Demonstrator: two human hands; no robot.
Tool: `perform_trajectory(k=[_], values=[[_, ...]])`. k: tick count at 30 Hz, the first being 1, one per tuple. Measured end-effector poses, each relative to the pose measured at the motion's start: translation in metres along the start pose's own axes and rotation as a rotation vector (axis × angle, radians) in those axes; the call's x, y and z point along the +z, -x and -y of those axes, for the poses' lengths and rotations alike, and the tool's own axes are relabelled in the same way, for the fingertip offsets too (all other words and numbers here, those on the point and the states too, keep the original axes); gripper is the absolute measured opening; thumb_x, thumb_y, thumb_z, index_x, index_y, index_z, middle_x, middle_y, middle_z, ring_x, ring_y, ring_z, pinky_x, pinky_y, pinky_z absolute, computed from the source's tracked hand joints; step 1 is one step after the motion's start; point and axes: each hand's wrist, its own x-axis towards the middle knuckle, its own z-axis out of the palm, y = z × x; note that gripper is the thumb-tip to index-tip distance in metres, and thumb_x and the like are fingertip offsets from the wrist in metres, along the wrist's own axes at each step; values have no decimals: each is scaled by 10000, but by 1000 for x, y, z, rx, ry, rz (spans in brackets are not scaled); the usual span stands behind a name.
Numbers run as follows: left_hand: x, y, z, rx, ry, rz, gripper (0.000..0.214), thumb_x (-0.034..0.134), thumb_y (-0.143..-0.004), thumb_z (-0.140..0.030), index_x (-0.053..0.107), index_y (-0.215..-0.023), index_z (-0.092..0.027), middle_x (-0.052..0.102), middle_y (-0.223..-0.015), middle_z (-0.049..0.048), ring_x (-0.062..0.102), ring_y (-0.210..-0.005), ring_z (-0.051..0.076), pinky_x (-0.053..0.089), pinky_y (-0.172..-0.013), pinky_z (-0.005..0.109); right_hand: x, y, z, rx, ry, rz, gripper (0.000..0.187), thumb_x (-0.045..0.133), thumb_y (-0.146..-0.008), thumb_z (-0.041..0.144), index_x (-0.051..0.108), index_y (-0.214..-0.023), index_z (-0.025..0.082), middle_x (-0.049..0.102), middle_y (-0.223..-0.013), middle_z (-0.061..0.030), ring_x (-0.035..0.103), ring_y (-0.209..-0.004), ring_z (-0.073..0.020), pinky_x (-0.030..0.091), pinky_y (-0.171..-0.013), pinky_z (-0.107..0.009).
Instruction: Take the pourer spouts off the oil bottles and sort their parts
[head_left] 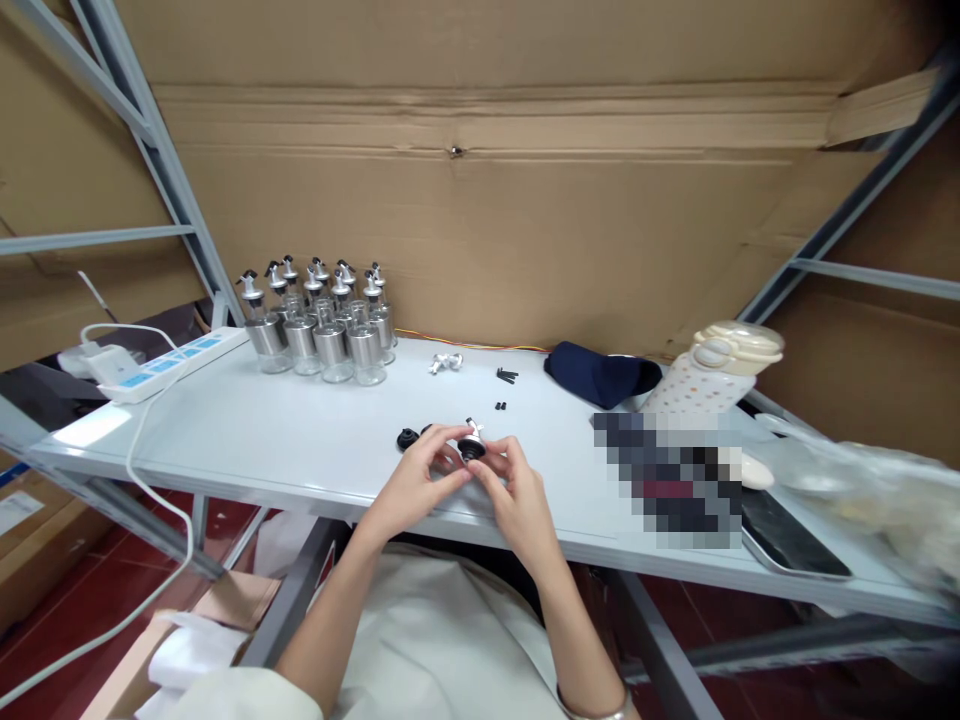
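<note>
Left hand (424,478) and right hand (521,490) are brought together above the near part of a flat white table (300,440), the arms (341,590) reached forward and angled inward. Between their narrowly pinched fingertips, a small silver pourer with a black ribbed stopper (471,448) is held roughly upright, spout uppermost. Beside the left hand, rounded black pieces (407,439) are laid, partly hidden by it. Farther off, two short black parts (500,406) are set side by side; behind them, thin black strips (508,376) and shiny silver parts (447,363) are grouped. At the far left, steel-banded clear glass bottles (331,345) are clustered, many topped with pourers.
</note>
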Motion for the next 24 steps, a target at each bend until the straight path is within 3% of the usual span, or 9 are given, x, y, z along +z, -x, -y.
perform_trajectory(k=[11,16,21,24], values=[[0,-3,4,-119,63,-80,291,628,-711,-154,551,-990,-181,608,-974,24,570,-777,124,447,-761,251,0,-1,2,-19,100,66,182,446,-856,344,486,-992,230,694,-1002,-68,645,-970,-214,462,-831,-325],[1,-3,7,-169,79,-83,291,636,-700,-181,536,-973,-182,590,-997,23,565,-718,105,447,-725,244,-1,-2,1,-34,137,91,154,428,-873,333,511,-965,243,697,-1028,-51,647,-967,-216,462,-836,-328],[1,-2,6,-136,66,-72,308,630,-715,-177,547,-1011,-187,609,-1029,30,574,-745,111,453,-744,245,0,-2,1,-75,147,69,175,430,-868,300,532,-998,243,686,-1074,-53,645,-983,-211,468,-838,-324],[1,-2,2,-123,43,-43,314,633,-721,-170,583,-1030,-189,632,-961,20,570,-753,118,447,-749,241,0,-2,2,-89,128,-1,168,407,-870,291,549,-931,225,701,-994,-64,663,-902,-204,483,-791,-312]])
